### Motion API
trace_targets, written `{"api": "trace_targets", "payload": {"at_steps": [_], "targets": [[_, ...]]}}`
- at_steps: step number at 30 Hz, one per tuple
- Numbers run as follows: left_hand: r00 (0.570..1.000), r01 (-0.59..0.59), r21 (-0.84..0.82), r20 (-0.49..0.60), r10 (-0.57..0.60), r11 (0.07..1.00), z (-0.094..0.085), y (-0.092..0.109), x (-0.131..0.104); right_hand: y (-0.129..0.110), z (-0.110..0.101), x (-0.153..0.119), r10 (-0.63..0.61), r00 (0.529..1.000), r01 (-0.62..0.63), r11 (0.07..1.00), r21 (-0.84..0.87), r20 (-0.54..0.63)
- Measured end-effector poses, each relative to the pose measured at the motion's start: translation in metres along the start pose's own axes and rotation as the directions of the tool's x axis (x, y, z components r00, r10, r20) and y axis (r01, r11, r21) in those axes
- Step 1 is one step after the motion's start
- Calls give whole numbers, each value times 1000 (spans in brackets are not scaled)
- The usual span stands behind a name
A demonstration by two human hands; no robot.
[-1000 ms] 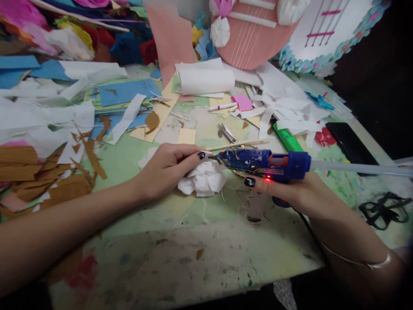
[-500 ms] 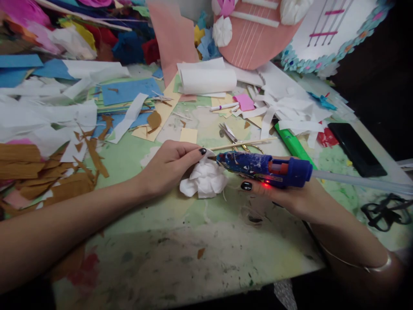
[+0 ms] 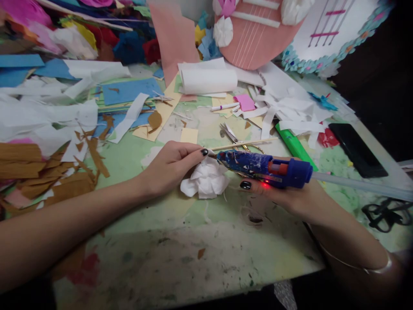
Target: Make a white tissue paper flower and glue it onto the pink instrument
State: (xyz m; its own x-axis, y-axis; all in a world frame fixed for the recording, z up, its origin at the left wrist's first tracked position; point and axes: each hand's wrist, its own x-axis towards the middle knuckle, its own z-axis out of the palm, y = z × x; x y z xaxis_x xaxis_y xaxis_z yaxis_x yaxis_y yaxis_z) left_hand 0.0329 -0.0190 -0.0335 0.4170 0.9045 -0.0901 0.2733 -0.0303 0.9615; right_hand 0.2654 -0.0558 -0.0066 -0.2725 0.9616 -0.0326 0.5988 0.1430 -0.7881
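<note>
Two bare hands of ours meet near the middle of the frame, above a green, paint-stained counter (image 3: pixel 180 258). Our left hand (image 3: pixel 171 162), just left of centre, is closed in a pinch at the upper edge of a ruffled white paper flower (image 3: pixel 208 178), which sits at the centre of the frame, just below our thumb. A thin pale wooden stick (image 3: pixel 245 143) runs rightward from beside our left fingertips; we cannot tell whether they hold it too.

Our right hand (image 3: pixel 287 196), right of centre, is wrapped around a blue, residue-spattered glue gun (image 3: pixel 248 165). We point its nozzle leftward, close to our left thumb and the top of the flower; a small red light shows beneath its body, and a long translucent glue stick (image 3: pixel 358 180) juts from its back toward the right edge.

Just above the gun we see gold-handled metal scissors (image 3: pixel 229 131), partly hidden. A bright green long object (image 3: pixel 295 145) and a black, phone-like slab (image 3: pixel 358 150) lie at right. We have torn brown paper pieces (image 3: pixel 22 161) at middle left and a white paper roll (image 3: pixel 209 82) at upper centre.
</note>
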Motion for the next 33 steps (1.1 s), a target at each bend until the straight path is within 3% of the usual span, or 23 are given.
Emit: {"api": "trace_targets", "payload": {"at_steps": [12,18,23,28,33], "targets": [[999,-15,4,31,15,1000,0,-2,2,0,-2,2,-148,989,147,984,104,6],[978,-101,-6,181,101,995,-6,-3,3,2,-5,1,-242,970,241,969,54,6],[959,-161,41,243,147,986,-6,-5,4,2,-7,1,-211,977,211,975,-68,2],[971,-158,136,203,129,978,-4,-4,1,1,-11,-1,-267,964,266,963,-40,-16],[983,-148,112,127,134,983,-3,-8,0,0,-15,-4,-332,941,335,941,44,-73]]}}
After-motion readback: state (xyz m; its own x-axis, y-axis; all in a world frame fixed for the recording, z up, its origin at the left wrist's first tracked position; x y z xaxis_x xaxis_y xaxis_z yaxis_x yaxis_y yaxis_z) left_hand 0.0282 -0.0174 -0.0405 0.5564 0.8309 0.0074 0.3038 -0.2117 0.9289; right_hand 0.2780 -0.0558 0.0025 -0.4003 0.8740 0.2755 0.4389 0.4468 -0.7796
